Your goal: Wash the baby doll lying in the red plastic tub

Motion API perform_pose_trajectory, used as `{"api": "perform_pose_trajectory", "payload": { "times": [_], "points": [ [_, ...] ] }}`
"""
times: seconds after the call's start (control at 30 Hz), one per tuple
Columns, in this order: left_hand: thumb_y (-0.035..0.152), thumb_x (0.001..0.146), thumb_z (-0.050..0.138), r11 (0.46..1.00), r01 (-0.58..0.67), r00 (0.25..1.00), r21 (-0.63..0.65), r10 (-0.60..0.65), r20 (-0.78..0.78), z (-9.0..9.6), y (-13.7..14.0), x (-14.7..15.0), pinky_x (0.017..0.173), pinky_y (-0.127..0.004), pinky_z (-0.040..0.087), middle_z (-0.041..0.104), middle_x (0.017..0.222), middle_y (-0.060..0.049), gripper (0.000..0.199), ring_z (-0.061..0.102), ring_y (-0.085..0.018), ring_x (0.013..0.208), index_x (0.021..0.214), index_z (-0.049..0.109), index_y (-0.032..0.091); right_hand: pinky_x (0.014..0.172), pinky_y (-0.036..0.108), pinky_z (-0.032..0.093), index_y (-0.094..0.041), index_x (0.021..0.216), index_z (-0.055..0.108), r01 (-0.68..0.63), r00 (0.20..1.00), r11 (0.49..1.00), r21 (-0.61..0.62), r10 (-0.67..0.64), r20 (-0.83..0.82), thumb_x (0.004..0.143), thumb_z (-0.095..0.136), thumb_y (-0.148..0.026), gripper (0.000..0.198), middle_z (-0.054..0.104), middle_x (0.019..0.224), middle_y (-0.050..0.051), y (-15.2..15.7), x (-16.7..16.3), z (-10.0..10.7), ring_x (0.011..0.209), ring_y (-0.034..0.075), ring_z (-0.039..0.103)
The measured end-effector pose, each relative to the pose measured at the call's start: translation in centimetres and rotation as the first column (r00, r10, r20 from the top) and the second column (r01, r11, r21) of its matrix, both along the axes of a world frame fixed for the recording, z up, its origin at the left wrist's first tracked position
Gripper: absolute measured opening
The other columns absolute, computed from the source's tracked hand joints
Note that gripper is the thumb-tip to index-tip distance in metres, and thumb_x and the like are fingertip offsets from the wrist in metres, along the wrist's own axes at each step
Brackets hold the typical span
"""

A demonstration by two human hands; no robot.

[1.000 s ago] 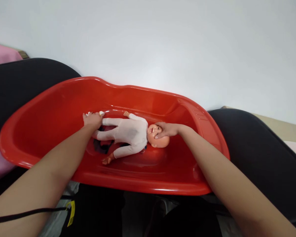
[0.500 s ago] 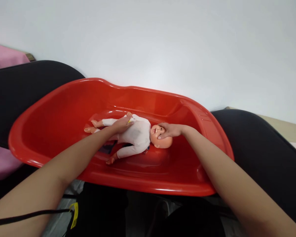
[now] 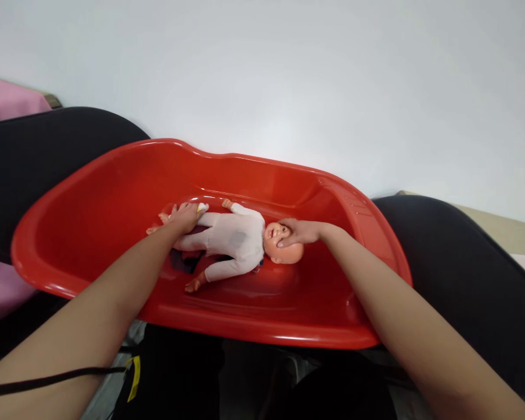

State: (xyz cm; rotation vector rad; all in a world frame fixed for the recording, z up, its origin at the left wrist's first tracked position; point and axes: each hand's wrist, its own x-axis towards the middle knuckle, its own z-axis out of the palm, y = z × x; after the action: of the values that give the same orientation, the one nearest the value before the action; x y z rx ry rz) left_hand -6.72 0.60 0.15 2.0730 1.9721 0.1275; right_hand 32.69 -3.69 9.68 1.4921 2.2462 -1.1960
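A baby doll (image 3: 234, 238) in a white bodysuit lies on its back in a red plastic tub (image 3: 91, 204), head to the right. My right hand (image 3: 298, 231) rests over the doll's head and holds it. My left hand (image 3: 184, 214) lies on the doll's legs near the feet, with something small and white with a yellow spot at its fingertips. A dark patch shows on the tub floor under the doll's legs.
The tub rests across two black rounded seats, one at the left (image 3: 35, 151) and one at the right (image 3: 459, 262). A white wall (image 3: 289, 76) stands behind. Pink cloth (image 3: 4, 102) lies at the far left. A black cable with a yellow tag (image 3: 133, 370) crosses my left forearm.
My left hand slid from the doll's feet up to its chest, then back down to the legs. My right hand stayed on the head.
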Motion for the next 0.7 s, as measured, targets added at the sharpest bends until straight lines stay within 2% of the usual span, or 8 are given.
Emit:
{"api": "perform_pose_trajectory", "payload": {
  "times": [0.1,0.2,0.3,0.43,0.6,0.7],
  "points": [
    [0.068,0.102,0.018,0.994,-0.108,0.994,-0.007,0.108,0.01,-0.2,0.0,-0.9,0.113,-0.068,0.031,0.049,0.158,-0.017,0.072,0.041,-0.046,0.145,0.151,0.052,0.027,0.114,0.047,0.049,-0.027,0.148,0.054,-0.004,1.0,1.0,0.004,0.004,0.004,0.071,0.082,-0.072,0.093,0.058,0.151,0.009,-0.2,-0.3,0.4,0.135,0.038,0.057],
    [0.066,0.102,0.018,0.995,-0.096,0.995,-0.015,0.096,-0.011,-0.5,0.5,-2.1,0.113,-0.064,0.033,0.052,0.155,-0.019,0.072,0.043,-0.043,0.143,0.151,0.051,0.024,0.114,0.049,0.049,-0.026,0.15,0.052,0.014,0.998,1.0,0.014,-0.015,0.053,0.069,0.082,-0.074,0.099,0.053,0.156,0.01,-0.4,-0.5,0.7,0.139,0.04,0.053],
    [0.06,0.104,0.017,0.993,-0.114,0.992,0.019,0.114,-0.055,-1.0,1.0,-2.8,0.117,-0.063,0.029,0.058,0.148,-0.022,0.07,0.046,-0.039,0.141,0.144,0.056,0.018,0.116,0.05,0.046,-0.025,0.153,0.049,0.021,0.996,1.0,0.013,-0.022,0.082,0.069,0.081,-0.076,0.103,0.051,0.157,0.012,-0.4,-0.6,0.8,0.14,0.041,0.052],
    [0.051,0.104,0.019,0.982,-0.158,0.981,0.102,0.168,-0.093,-1.2,0.8,-3.1,0.118,-0.068,0.024,0.062,0.141,-0.025,0.063,0.048,-0.041,0.139,0.135,0.061,0.014,0.115,0.052,0.047,-0.027,0.149,0.054,0.013,0.998,1.0,0.028,-0.014,0.056,0.069,0.082,-0.074,0.098,0.054,0.154,0.011,-0.5,-0.6,0.9,0.137,0.041,0.054],
    [0.048,0.104,0.019,0.973,-0.184,0.969,0.136,0.203,-0.14,-0.3,0.6,-2.8,0.115,-0.066,0.03,0.067,0.133,-0.024,0.062,0.052,-0.041,0.134,0.128,0.064,0.013,0.111,0.049,0.052,-0.029,0.147,0.057,-0.013,0.999,0.999,0.051,0.011,0.046,0.069,0.082,-0.072,0.092,0.058,0.15,0.01,-0.6,-0.7,1.2,0.136,0.041,0.056],
    [0.055,0.104,0.02,0.968,-0.198,0.968,0.153,0.218,-0.127,1.0,0.7,-1.6,0.107,-0.058,0.041,0.073,0.119,-0.024,0.066,0.061,-0.04,0.121,0.119,0.068,0.013,0.111,0.05,0.052,-0.028,0.149,0.055,-0.008,0.999,0.999,0.041,0.006,0.048,0.07,0.082,-0.072,0.095,0.056,0.152,0.011,-0.5,-0.7,1.2,0.136,0.041,0.056]
  ]
}}
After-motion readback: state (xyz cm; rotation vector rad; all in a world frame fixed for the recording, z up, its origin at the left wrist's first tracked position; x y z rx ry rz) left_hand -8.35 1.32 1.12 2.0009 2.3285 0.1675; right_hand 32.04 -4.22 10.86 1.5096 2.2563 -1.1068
